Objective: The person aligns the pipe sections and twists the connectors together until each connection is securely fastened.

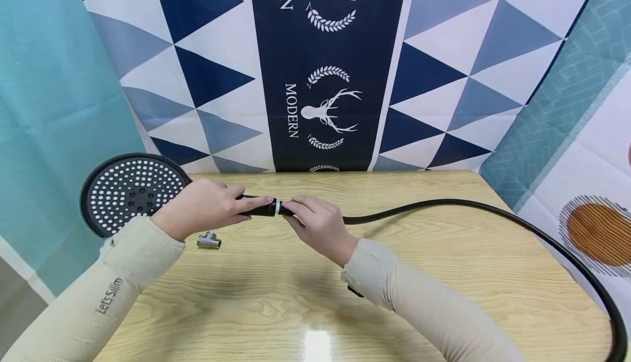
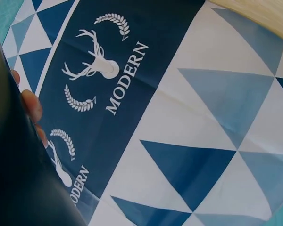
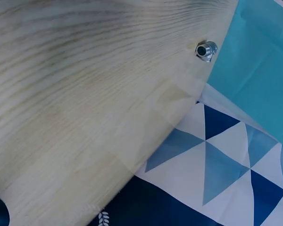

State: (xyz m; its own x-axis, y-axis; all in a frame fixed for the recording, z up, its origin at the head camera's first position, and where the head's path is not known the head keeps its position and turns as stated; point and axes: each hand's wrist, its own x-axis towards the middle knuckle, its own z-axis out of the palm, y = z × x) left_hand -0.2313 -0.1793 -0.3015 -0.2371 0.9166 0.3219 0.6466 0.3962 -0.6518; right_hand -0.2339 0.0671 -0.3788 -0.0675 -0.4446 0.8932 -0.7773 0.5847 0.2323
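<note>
A round black shower head (image 1: 140, 192) with pale nozzles hangs over the left part of the wooden table, its face toward the head camera. My left hand (image 1: 204, 207) grips its black handle (image 1: 261, 207), with the index finger lying along it. My right hand (image 1: 319, 225) pinches the end of a black hose (image 1: 443, 202) against the handle's end, where a white ring (image 1: 277, 207) shows at the joint. Whether the two are screwed together I cannot tell. In the left wrist view, the dark back of the shower head (image 2: 19, 165) hides most of the left hand; a few fingertips (image 2: 32, 104) show.
A small chrome tee fitting (image 1: 209, 240) lies on the wooden table (image 1: 276, 296) below the left hand. The hose arcs over the table's right side and down past its edge. A patterned blue and white cloth (image 1: 212, 66) hangs behind the table.
</note>
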